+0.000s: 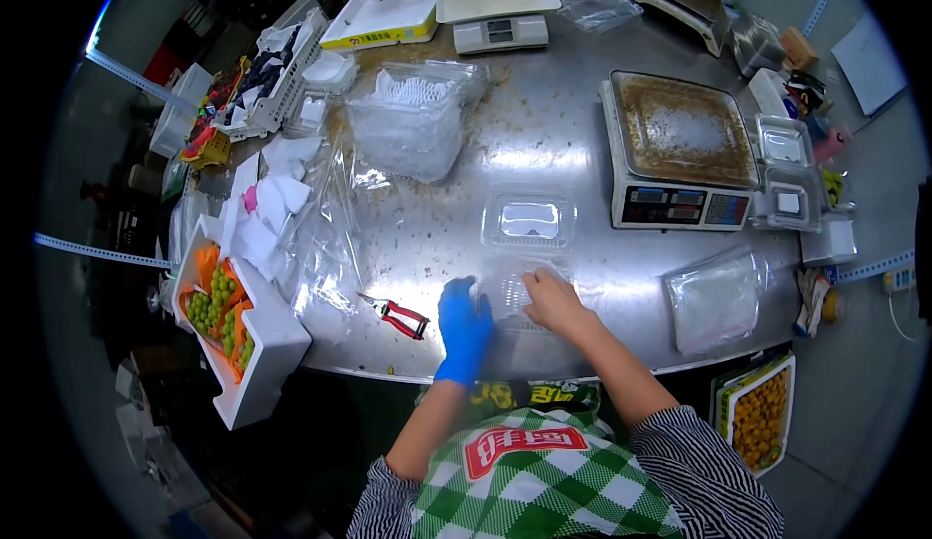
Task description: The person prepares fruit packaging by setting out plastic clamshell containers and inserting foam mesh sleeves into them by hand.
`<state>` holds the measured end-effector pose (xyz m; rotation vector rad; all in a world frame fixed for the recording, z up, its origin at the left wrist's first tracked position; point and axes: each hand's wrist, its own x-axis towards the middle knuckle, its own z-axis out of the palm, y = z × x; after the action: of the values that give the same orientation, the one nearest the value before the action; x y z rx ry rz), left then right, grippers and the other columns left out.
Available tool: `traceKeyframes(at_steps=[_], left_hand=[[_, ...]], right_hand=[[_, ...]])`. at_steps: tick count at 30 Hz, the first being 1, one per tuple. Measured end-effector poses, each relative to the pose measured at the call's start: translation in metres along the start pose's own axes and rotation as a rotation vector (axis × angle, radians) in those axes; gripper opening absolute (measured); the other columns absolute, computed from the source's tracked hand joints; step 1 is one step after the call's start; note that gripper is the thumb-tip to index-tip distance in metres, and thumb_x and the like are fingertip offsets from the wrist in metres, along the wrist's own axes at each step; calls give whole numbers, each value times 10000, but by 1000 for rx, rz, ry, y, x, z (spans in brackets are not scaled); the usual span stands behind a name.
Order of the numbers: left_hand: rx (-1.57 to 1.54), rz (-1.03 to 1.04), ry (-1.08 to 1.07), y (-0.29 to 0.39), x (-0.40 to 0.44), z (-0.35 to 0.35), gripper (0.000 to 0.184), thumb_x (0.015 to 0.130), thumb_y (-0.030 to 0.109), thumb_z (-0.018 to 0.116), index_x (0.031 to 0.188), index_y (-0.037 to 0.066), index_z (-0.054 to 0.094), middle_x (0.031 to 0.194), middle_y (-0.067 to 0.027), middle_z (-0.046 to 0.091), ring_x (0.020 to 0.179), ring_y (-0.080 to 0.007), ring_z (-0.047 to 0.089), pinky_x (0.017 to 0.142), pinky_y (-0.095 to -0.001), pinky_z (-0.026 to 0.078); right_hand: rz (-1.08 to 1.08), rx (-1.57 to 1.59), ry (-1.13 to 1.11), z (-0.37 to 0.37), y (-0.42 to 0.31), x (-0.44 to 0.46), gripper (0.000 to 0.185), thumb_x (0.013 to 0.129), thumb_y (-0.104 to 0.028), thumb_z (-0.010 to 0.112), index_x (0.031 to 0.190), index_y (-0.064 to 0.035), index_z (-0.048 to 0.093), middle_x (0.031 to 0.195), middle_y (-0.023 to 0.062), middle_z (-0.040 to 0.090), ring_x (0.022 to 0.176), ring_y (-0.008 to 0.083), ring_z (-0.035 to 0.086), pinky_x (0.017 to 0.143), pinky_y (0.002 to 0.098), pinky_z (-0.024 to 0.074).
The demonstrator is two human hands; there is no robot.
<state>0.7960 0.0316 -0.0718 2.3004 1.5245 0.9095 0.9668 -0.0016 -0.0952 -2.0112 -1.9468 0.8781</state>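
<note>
My left hand (464,330), in a blue glove, is at the left side of a clear plastic clamshell box (509,291) near the table's front edge. Its fingers point away from me, apart from the thumb, with nothing visible in them. My bare right hand (555,303) has its fingers curled over the right part of that box. Just beyond lies another clear plastic box (530,220). Red-handled pruning snips (400,320) rest left of the glove, blades pointing left.
A scale (680,151) stands at right, another scale (500,5) at the back. Bagged clear trays (413,121) lie back left. A foam box (277,345) of green grapes (209,311) sits left; a plastic bag packet (714,301) lies right. Yellow fruit (762,418) fills a crate below.
</note>
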Motion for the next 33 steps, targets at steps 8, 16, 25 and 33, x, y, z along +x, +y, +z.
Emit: traceKeyframes(at_steps=[8,16,25,33], left_hand=[[215,220,-637,-3,25,65,342,762,57,612,1087,-6,529,1032,-183,575,870,-350,618,721,-412,519],[170,308,-710,-17,33,82,229,773,69,570,999,45,542,936,-172,579,761,-350,636,639,-432,519],[100,334,-619,-3,34,56,198,727,59,598,924,81,592,1007,-122,576,863,-297,597,655,-410,489],[60,509,-486,-1,28,27,201,716,64,612,912,84,574,1080,-100,574,1001,-294,529,838,-412,384]], right_hand=[[68,-142,151,13,8,1,686,593,-135,787,1175,0,450,1183,185,425,1061,408,463,867,448,476],[-20,-40,291,18,21,2,503,693,-91,699,1138,1,483,1110,176,470,1047,356,498,839,421,491],[-66,-103,470,26,31,7,134,715,-46,598,844,-15,580,937,137,541,894,309,545,772,399,466],[-277,-23,475,8,23,-15,198,731,-67,624,905,-29,538,866,140,567,848,298,551,797,394,406]])
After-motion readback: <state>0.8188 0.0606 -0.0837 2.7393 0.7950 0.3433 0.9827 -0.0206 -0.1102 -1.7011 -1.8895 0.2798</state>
